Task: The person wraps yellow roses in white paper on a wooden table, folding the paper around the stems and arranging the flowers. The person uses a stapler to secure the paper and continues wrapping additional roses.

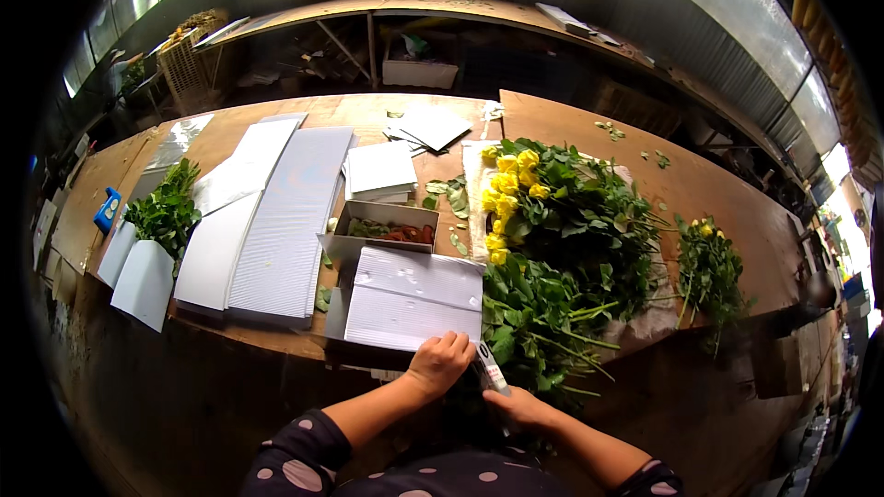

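Note:
Near the table's front edge, my left hand (442, 359) has its fingers curled at the lower right corner of a white corrugated sheet (414, 297); whether it grips the sheet is hard to tell. My right hand (518, 406) is closed around a grey handheld tool (494, 373), perhaps a stapler, whose upper end meets that same corner. A box (394, 224) holding plant scraps sits just beyond the sheet. To the right, yellow roses (507, 183) with leafy green stems (587, 221) lie on a pale cloth (476, 214).
Long white corrugated sheets (290, 221) lie left of the box, with smaller white sheets (380, 166) behind it. Wrapped leafy stems (166, 207) and a blue tape dispenser (107, 210) are farther left. A small rose bunch (711, 262) lies at the right. A long table (414, 3) stands behind.

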The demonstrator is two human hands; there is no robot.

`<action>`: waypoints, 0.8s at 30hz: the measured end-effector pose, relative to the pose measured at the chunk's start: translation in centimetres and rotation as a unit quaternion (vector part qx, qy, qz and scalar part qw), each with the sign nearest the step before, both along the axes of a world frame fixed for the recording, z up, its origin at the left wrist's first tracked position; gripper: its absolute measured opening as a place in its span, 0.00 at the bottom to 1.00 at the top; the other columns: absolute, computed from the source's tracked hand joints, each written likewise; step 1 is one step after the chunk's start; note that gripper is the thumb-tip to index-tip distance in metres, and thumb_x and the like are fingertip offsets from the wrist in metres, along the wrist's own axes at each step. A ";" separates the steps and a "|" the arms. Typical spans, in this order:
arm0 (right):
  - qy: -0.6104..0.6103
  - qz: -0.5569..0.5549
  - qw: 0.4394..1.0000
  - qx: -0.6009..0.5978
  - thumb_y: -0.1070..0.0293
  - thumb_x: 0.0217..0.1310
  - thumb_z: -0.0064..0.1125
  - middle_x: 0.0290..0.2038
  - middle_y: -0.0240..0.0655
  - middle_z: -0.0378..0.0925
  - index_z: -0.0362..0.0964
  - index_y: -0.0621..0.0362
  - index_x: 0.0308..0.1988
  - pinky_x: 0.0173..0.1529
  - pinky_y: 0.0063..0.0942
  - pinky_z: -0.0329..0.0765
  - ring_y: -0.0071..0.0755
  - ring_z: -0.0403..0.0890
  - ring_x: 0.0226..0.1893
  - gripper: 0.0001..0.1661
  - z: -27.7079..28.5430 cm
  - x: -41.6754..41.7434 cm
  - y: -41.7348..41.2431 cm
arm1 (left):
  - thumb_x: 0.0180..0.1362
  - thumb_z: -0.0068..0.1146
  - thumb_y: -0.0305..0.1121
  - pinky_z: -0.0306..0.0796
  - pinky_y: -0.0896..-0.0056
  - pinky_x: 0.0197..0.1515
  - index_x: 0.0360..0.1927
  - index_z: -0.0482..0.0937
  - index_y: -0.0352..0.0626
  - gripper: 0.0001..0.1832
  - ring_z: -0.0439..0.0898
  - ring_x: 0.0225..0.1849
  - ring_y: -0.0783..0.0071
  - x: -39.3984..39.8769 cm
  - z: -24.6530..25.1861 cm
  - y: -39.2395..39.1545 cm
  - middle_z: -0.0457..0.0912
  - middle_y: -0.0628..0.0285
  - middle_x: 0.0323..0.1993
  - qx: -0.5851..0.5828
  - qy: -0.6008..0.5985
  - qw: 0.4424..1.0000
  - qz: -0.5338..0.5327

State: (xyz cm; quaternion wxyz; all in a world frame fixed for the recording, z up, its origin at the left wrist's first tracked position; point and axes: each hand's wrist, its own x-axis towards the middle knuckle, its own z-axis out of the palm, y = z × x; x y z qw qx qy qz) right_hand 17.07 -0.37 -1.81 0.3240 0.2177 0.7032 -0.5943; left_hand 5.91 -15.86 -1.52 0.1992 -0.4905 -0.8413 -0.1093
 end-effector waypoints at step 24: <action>0.239 0.237 0.768 0.545 0.48 0.45 0.57 0.40 0.42 0.69 0.70 0.63 0.38 0.42 0.32 0.72 0.42 0.73 0.41 0.29 -4.8 -37.5 3.1 | 0.45 0.46 0.33 0.62 0.73 0.40 0.33 0.69 0.53 0.09 0.69 0.40 0.77 -2.8 4.7 -0.5 0.68 0.70 0.35 -0.122 -0.248 0.961 -0.020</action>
